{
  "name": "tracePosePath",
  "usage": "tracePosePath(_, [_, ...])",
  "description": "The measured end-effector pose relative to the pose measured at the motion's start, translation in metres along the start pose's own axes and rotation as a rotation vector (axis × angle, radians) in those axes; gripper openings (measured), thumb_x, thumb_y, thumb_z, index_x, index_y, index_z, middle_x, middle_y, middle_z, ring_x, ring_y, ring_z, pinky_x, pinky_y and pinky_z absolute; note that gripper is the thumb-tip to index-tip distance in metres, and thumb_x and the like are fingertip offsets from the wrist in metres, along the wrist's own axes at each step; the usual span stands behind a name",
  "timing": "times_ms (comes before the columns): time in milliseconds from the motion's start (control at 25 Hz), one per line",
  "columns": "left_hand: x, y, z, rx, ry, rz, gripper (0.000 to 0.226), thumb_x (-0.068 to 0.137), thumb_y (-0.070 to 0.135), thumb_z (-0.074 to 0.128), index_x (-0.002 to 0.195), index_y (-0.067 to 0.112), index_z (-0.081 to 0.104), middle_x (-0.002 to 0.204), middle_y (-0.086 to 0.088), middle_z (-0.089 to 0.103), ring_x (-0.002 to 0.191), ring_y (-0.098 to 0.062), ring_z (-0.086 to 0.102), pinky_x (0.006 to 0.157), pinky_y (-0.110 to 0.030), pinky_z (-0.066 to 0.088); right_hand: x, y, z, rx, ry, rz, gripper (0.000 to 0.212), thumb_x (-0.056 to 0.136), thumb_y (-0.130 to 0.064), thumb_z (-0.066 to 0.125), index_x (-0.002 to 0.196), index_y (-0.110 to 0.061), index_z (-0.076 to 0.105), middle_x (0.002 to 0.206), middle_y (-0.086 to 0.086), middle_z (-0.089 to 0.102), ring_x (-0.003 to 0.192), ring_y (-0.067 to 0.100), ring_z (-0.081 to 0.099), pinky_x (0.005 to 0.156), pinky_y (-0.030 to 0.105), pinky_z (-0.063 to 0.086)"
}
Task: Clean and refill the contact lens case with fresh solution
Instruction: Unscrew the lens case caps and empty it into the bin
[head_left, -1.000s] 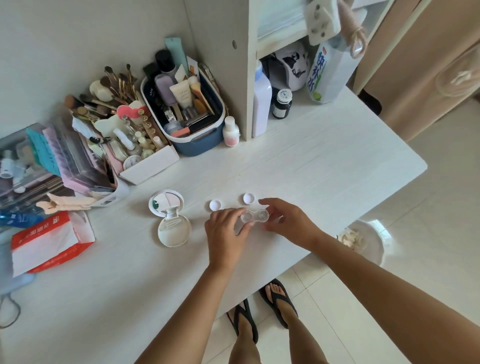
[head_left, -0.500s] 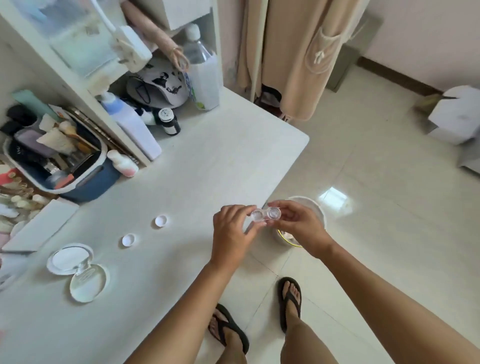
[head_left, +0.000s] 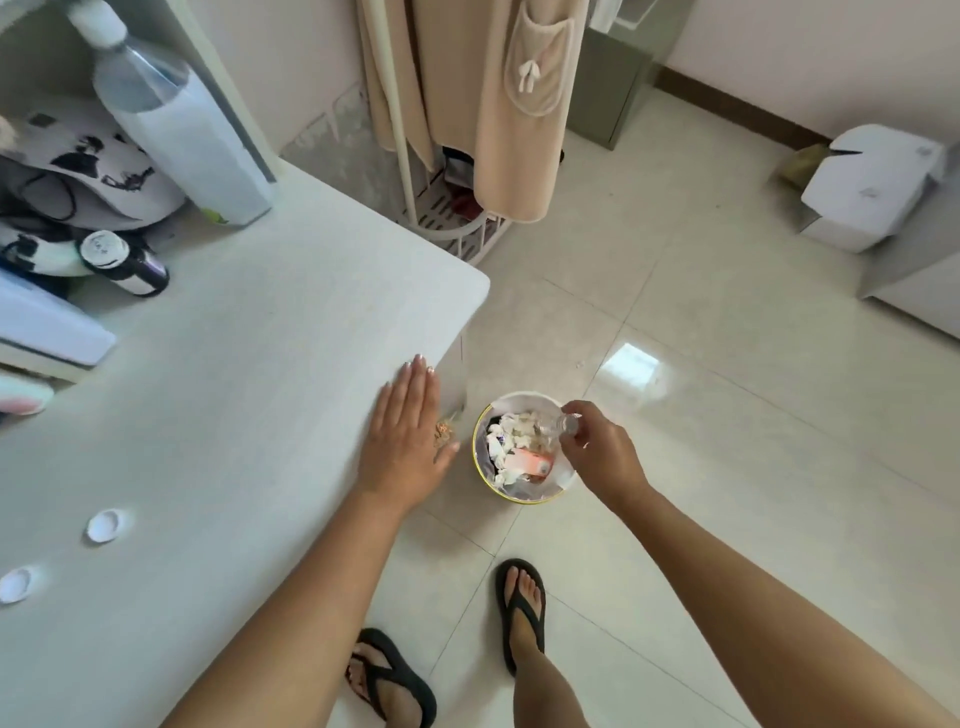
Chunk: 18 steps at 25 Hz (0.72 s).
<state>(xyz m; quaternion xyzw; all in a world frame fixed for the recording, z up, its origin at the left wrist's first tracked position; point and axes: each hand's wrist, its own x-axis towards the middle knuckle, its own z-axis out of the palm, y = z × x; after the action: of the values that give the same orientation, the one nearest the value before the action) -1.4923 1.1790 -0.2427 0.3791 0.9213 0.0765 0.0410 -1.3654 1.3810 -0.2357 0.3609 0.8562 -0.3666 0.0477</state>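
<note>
Since the last frame the case (head_left: 558, 425) has left the counter (head_left: 234, 415) and the left hand (head_left: 410, 436) has let go of it; I now see it over the bin (head_left: 485, 426), held by the right hand (head_left: 597, 449) alone. The right fingers pinch it at one end, tipped toward the rubbish, which I judge is the old solution being poured out. My left hand lies flat, fingers straight, on the counter edge. The two caps (head_left: 106, 526) sit well apart from the case, back on the counter. The case looks light, stiff and clear; wet, it will likely be slippery, so I would grip it across the bridge between the wells, not by a rim.
</note>
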Motion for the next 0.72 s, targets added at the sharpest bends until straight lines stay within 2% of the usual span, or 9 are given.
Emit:
tracePosePath(80, [-0.003,-0.003,0.003,0.017,0.019,0.014,0.088,0.073,0.035,0.067,0.142,0.002,0.023,0.151,-0.018,0.023,0.141,-0.028,0.017,0.114,-0.038,0.009,0.016,0.012,0.01,-0.369,0.119,-0.274,0.039,0.061,0.006,0.066,0.098,-0.007,0.062,0.069,0.008,0.067,0.059,0.031,0.061,0.058,0.032,0.045])
tracePosePath(120, [-0.003,-0.003,0.004,0.023,0.032,0.018,0.088,0.073,0.033,0.067,0.143,0.002,0.023,0.152,-0.018,0.023,0.141,-0.027,0.015,0.114,-0.037,0.007,0.021,0.014,0.012,-0.551,0.119,-0.382,0.045,0.051,0.006,0.067,0.093,-0.007,0.061,0.063,0.005,0.065,0.054,0.029,0.06,0.055,0.031,0.046])
tracePosePath(160, [-0.002,-0.004,0.004,0.03,0.036,0.017,0.089,0.072,0.032,0.069,0.143,0.002,0.023,0.152,-0.018,0.023,0.141,-0.026,0.015,0.114,-0.036,0.005,0.025,0.014,0.013,-0.71,0.117,-0.475,0.048,0.046,0.004,0.063,0.093,-0.007,0.058,0.06,0.002,0.062,0.052,0.026,0.058,0.054,0.03,0.045])
tracePosePath(240, [-0.002,-0.003,0.002,0.036,0.023,0.012,0.091,0.07,0.03,0.071,0.143,0.002,0.024,0.152,-0.018,0.023,0.14,-0.026,0.015,0.114,-0.035,0.003,0.031,0.01,0.01,-0.937,0.064,-0.616,0.043,0.053,-0.002,0.045,0.096,-0.006,0.051,0.058,-0.001,0.059,0.051,0.021,0.056,0.054,0.027,0.044])
tracePosePath(360, [-0.002,-0.004,0.001,0.043,-0.004,0.017,0.094,0.068,0.029,0.072,0.143,0.002,0.023,0.151,-0.017,0.023,0.14,-0.025,0.013,0.114,-0.034,0.001,0.035,0.005,0.005,-1.092,0.024,-0.652,0.044,0.06,-0.002,0.024,0.092,-0.006,0.054,0.057,-0.002,0.059,0.05,0.018,0.056,0.054,0.025,0.044])
tracePosePath(520, [-0.001,-0.004,-0.002,0.034,-0.046,0.02,0.095,0.068,0.029,0.071,0.143,0.002,0.02,0.152,-0.017,0.022,0.14,-0.024,0.011,0.114,-0.034,-0.001,0.034,-0.003,0.0,-1.202,-0.011,-0.683,0.052,0.057,0.002,0.023,0.077,-0.012,0.069,0.054,-0.003,0.059,0.047,0.015,0.054,0.052,0.023,0.042])
tracePosePath(720, [-0.001,-0.004,-0.003,0.009,-0.053,0.017,0.093,0.069,0.029,0.068,0.144,0.003,0.019,0.152,-0.017,0.021,0.14,-0.024,0.011,0.114,-0.033,-0.002,0.028,-0.005,-0.002,-1.24,0.027,-0.712,0.054,0.058,0.001,0.023,0.081,-0.011,0.071,0.056,-0.003,0.06,0.048,0.014,0.055,0.053,0.024,0.044])
